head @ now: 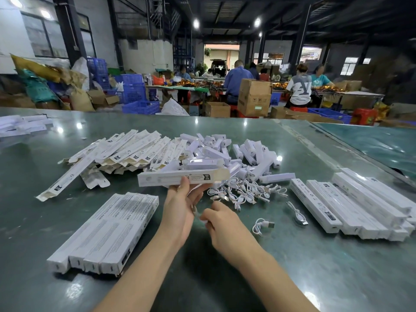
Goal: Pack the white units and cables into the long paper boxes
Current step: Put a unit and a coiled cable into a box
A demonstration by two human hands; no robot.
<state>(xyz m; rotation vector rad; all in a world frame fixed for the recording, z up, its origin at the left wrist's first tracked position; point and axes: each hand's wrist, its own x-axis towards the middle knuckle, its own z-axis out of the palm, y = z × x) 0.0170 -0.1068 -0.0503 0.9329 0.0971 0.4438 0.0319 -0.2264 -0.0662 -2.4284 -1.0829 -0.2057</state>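
Now left hand [180, 206] grip holds long paper box [183, 176] above table [33, 176]; right hand [222, 224] grip pinches white cable [203, 220]

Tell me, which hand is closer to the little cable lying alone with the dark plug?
Right. The right hand is just left of the loose cable; the left hand is farther left, holding a long box.

The glossy green table [292, 255] is carrying a heap of flat unfolded boxes [117, 154] at the back left, white units [227, 149] piled beside them, tangled cables [245, 192] in front, and closed boxes lying in rows near left [105, 230] and far right [360, 203].
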